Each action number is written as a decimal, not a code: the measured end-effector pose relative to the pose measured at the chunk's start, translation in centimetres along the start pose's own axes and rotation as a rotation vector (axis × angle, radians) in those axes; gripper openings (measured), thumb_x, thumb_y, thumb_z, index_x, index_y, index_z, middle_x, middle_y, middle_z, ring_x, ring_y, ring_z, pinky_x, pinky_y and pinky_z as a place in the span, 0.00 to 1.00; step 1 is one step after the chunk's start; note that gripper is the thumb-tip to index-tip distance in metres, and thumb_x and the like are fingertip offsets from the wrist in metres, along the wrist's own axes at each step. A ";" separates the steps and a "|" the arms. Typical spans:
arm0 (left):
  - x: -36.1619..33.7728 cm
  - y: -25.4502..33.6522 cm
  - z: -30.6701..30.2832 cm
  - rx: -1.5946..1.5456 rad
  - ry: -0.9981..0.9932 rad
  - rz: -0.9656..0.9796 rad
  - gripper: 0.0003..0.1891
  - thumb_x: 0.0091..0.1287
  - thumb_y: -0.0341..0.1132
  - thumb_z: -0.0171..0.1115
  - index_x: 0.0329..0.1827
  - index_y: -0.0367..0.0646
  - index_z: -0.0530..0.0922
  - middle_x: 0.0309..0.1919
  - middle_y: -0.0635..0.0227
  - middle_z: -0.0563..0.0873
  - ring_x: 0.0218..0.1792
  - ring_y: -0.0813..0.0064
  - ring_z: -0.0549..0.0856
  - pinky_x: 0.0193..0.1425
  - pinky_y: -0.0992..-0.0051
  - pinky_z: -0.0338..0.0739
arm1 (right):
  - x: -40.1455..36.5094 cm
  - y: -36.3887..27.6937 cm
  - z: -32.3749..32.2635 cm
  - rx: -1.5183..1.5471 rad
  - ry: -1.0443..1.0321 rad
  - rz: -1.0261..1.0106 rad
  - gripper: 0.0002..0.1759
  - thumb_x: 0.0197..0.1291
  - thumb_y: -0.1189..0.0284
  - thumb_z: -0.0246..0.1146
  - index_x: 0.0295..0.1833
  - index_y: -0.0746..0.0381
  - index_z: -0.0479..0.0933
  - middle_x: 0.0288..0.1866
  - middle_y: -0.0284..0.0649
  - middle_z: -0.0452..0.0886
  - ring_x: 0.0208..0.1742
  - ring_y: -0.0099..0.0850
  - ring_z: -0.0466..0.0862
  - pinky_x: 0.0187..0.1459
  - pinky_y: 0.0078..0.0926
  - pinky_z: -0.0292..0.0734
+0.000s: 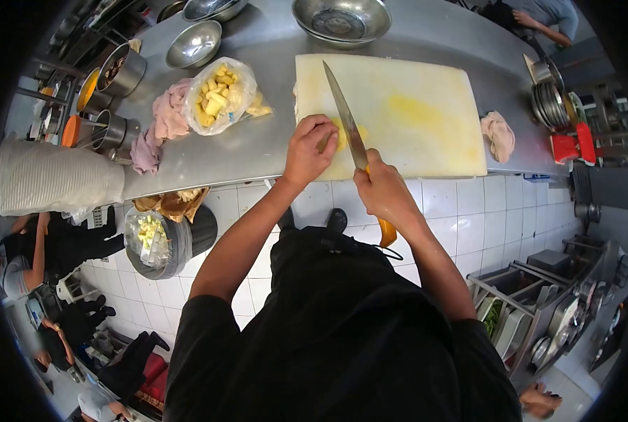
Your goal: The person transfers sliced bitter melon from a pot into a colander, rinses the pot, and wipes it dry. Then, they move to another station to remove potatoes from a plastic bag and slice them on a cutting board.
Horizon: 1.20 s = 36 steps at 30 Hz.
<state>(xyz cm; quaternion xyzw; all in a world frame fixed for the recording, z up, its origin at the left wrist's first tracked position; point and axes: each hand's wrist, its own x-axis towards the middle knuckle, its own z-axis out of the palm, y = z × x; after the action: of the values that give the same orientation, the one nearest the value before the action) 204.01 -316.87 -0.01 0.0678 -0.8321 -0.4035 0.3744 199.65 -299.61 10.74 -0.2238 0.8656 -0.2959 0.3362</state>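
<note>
My right hand [384, 188] grips the yellow handle of a long knife [345, 116]. The blade points up and to the left across the white cutting board [426, 84], which has yellow stains. My left hand [312, 149] rests at the board's left part with its fingers curled over a yellow piece of food [340, 133], just left of the blade. What lies under the fingers is mostly hidden. A clear plastic bag [219, 95] of yellow chunks stands on the steel table left of the board.
Pink cloths [169, 112] lie beside the bag, and a beige cloth [498, 136] right of the board. Metal bowls [342, 20] sit at the far side. Stacked containers [57, 177] stand at the left edge, above a lined bin [157, 243]. Other people are at the left and upper right.
</note>
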 end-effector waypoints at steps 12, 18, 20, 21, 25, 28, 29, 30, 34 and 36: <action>0.0 -0.1 0.0 -0.003 0.007 -0.002 0.06 0.61 0.24 0.69 0.41 0.38 0.86 0.44 0.64 0.85 0.44 0.63 0.87 0.50 0.70 0.82 | 0.2 -0.2 0.0 -0.028 0.001 -0.012 0.15 0.69 0.71 0.53 0.53 0.72 0.66 0.36 0.69 0.82 0.44 0.66 0.83 0.52 0.58 0.75; 0.1 -0.1 -0.1 -0.007 0.000 0.000 0.06 0.61 0.24 0.69 0.41 0.38 0.86 0.44 0.64 0.85 0.45 0.63 0.86 0.50 0.70 0.81 | 0.6 -0.6 0.0 -0.032 -0.026 -0.002 0.15 0.68 0.72 0.53 0.53 0.74 0.66 0.38 0.71 0.82 0.45 0.67 0.83 0.54 0.59 0.74; 0.2 -0.1 -0.1 -0.017 0.001 0.004 0.07 0.61 0.23 0.69 0.41 0.37 0.85 0.44 0.64 0.85 0.45 0.63 0.86 0.50 0.69 0.81 | 0.8 -0.7 0.0 -0.039 -0.034 0.000 0.16 0.67 0.72 0.53 0.53 0.74 0.65 0.38 0.71 0.82 0.46 0.67 0.82 0.54 0.59 0.74; 0.1 -0.1 -0.2 -0.022 0.001 0.004 0.07 0.60 0.23 0.69 0.41 0.37 0.85 0.44 0.63 0.85 0.45 0.63 0.86 0.50 0.69 0.81 | 0.8 -0.7 0.1 -0.045 -0.031 -0.003 0.16 0.67 0.73 0.53 0.53 0.74 0.65 0.38 0.72 0.82 0.46 0.67 0.83 0.55 0.59 0.74; 0.2 -0.2 -0.2 -0.035 0.004 -0.009 0.06 0.60 0.23 0.69 0.40 0.37 0.85 0.44 0.63 0.85 0.45 0.62 0.86 0.50 0.69 0.81 | 2.2 0.3 1.3 -0.046 0.002 -0.042 0.16 0.66 0.73 0.53 0.53 0.74 0.65 0.39 0.72 0.81 0.46 0.67 0.83 0.55 0.59 0.74; 0.3 -0.1 0.0 -0.039 0.010 -0.015 0.06 0.60 0.23 0.69 0.39 0.37 0.85 0.43 0.63 0.85 0.44 0.61 0.86 0.50 0.69 0.81 | 4.0 1.4 2.3 -0.031 -0.006 -0.024 0.17 0.67 0.72 0.53 0.54 0.74 0.65 0.39 0.71 0.82 0.46 0.66 0.83 0.55 0.59 0.75; 0.6 -0.1 -0.1 -0.036 0.014 -0.011 0.06 0.59 0.23 0.69 0.39 0.37 0.85 0.42 0.62 0.85 0.44 0.60 0.85 0.50 0.67 0.81 | 4.2 1.5 2.6 -0.026 -0.011 -0.023 0.16 0.67 0.72 0.52 0.54 0.73 0.64 0.37 0.69 0.81 0.41 0.62 0.83 0.50 0.55 0.76; 0.2 0.2 -0.1 -0.042 0.003 -0.017 0.06 0.59 0.23 0.69 0.38 0.37 0.85 0.42 0.62 0.84 0.44 0.60 0.85 0.50 0.66 0.81 | 4.5 1.6 2.9 -0.021 -0.015 -0.022 0.16 0.68 0.71 0.52 0.54 0.73 0.64 0.35 0.66 0.81 0.37 0.58 0.83 0.45 0.52 0.77; 0.3 0.3 0.0 -0.043 0.011 -0.008 0.06 0.59 0.23 0.69 0.38 0.36 0.85 0.42 0.62 0.85 0.44 0.60 0.85 0.49 0.67 0.81 | 4.2 1.5 2.0 -0.015 0.013 -0.027 0.15 0.69 0.70 0.52 0.54 0.72 0.65 0.34 0.63 0.82 0.36 0.57 0.83 0.44 0.50 0.78; 0.2 0.3 -0.1 -0.045 0.014 0.003 0.06 0.59 0.23 0.69 0.38 0.36 0.85 0.42 0.62 0.85 0.44 0.60 0.85 0.49 0.67 0.81 | 3.4 1.0 1.6 0.001 0.019 -0.013 0.16 0.68 0.70 0.52 0.54 0.72 0.66 0.38 0.68 0.83 0.45 0.64 0.84 0.53 0.56 0.77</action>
<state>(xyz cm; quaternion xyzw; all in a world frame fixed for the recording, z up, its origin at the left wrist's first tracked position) 204.00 -316.81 0.30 0.0608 -0.8202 -0.4211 0.3825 198.29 -301.48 7.61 -0.2265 0.8672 -0.3006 0.3261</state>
